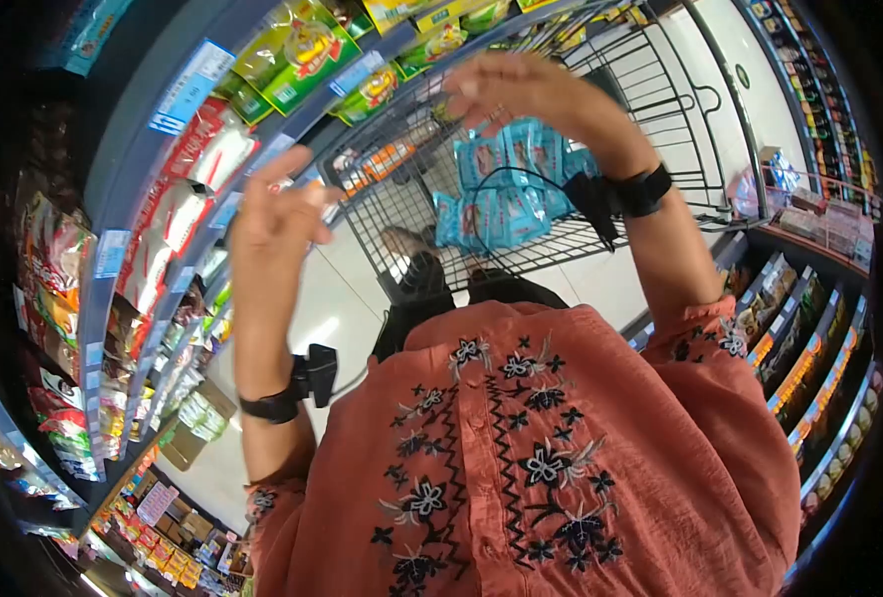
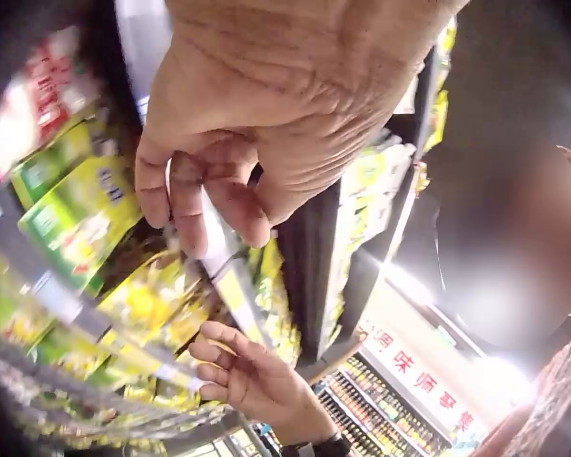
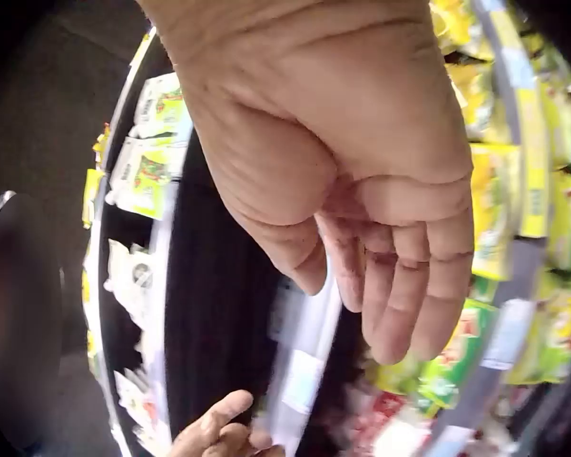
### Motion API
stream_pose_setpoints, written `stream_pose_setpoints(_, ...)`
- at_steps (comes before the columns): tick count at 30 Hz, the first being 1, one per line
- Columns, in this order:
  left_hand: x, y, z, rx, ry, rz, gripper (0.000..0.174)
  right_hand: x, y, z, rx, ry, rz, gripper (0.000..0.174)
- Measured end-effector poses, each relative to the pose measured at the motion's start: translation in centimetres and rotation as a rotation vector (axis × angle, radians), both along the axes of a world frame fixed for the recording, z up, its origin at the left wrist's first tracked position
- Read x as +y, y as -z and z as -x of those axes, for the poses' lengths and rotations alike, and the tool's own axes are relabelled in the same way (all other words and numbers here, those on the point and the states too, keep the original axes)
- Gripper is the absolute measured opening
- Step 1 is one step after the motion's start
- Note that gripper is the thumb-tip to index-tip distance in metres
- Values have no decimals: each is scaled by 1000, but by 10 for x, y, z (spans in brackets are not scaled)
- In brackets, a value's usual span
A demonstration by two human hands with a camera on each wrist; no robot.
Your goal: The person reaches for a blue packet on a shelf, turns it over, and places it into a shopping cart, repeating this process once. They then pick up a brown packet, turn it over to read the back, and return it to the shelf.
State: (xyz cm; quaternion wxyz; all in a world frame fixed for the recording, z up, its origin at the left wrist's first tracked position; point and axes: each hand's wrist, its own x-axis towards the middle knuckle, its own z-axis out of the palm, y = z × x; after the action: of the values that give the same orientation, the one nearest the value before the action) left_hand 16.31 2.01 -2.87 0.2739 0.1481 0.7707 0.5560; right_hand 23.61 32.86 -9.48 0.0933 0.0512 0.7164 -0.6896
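Left hand (image 1: 277, 214) beside shelf (image 1: 307, 113), fingers loosely bent, slightly apart; right hand (image 1: 511, 92) above wire cart (image 1: 672, 109), fingers softly curved, close together. Both empty. Green-yellow pouch (image 1: 307, 57) on shelf: likely light, pliable, slick; side edges suit pinch. Blue packets (image 1: 506, 214) in cart.

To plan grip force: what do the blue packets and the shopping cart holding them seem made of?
Blue packets: probably thin plastic film, fairly shiny, going by the pale highlights and creases. Shopping cart: likely metal wire, dark, given its thin bars in an open grid; I can't tell whether it is coated.
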Motion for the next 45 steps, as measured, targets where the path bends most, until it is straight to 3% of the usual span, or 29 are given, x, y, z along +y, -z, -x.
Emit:
stream_pose_setpoints(2, -11, 47, -20, -98, 32, 53, 43, 4, 55, -28, -169, -7, -69, 37)
stream_pose_setpoints(4, -21, 68, -34, -185, 1, 99, 42, 3, 116, -52, -327, 35, -169, 30)
stream_pose_setpoints(5, -27, 72, -40, -230, -14, 124, 41, -1, 128, -62, -407, 108, -104, 26)
stream_pose_setpoints(6, -32, 74, -44, -212, -1, 157, 39, -5, 137, -72, -486, 180, -39, 23)
stream_pose_setpoints(9, -46, 78, -49, -241, -77, 154, 38, -4, 200, -89, -745, 143, -63, 31)
stream_pose_setpoints(14, -53, 73, -58, -202, -137, 177, 37, -22, 236, -98, -884, 156, 30, 14)
stream_pose_setpoints(17, -55, 71, -67, -221, -156, 175, 38, -23, 301, -99, -975, -50, 47, 17)
stream_pose_setpoints(19, -58, 72, -74, -242, -155, 184, 40, -28, 317, -105, -861, 49, 140, 20)
stream_pose_setpoints(21, -61, 71, -81, -253, -172, 190, 41, -50, 314, -105, -1007, 362, 249, 20)
stream_pose_setpoints(22, -62, 70, -83, -257, -178, 195, 41, -53, 311, -107, -1006, 359, 225, 15)
stream_pose_setpoints(23, -64, 70, -86, -260, -185, 209, 42, -54, 318, -111, -989, 314, 187, 14)
stream_pose_setpoints(25, -67, 68, -91, -267, -203, 234, 42, -45, 357, -120, -704, -95, -133, 12)
stream_pose_setpoints(27, -72, 69, -96, -276, -212, 248, 42, -48, 354, -123, -514, -254, -308, 11)
stream_pose_setpoints(29, -73, 69, -100, -283, -225, 260, 42, -55, 351, -121, -992, 316, 197, 13)
stream_pose_setpoints(32, -72, 67, -108, -291, -240, 270, 42, -55, 357, -119, -1031, 410, 315, 17)
stream_pose_setpoints(34, -71, 66, -114, -300, -243, 257, 41, -55, 379, -129, -793, 230, 240, 19)
stream_pose_setpoints(37, -73, 69, -119, -325, -232, 253, 40, -53, 384, -130, -751, 99, 262, 20)
stream_pose_setpoints(41, -76, 76, -116, -351, -198, 253, 40, -67, 359, -118, -972, 259, 353, 20)
stream_pose_setpoints(45, -74, 100, -95, -364, -101, 279, 39, -75, 287, -102, -868, 199, 373, 22)
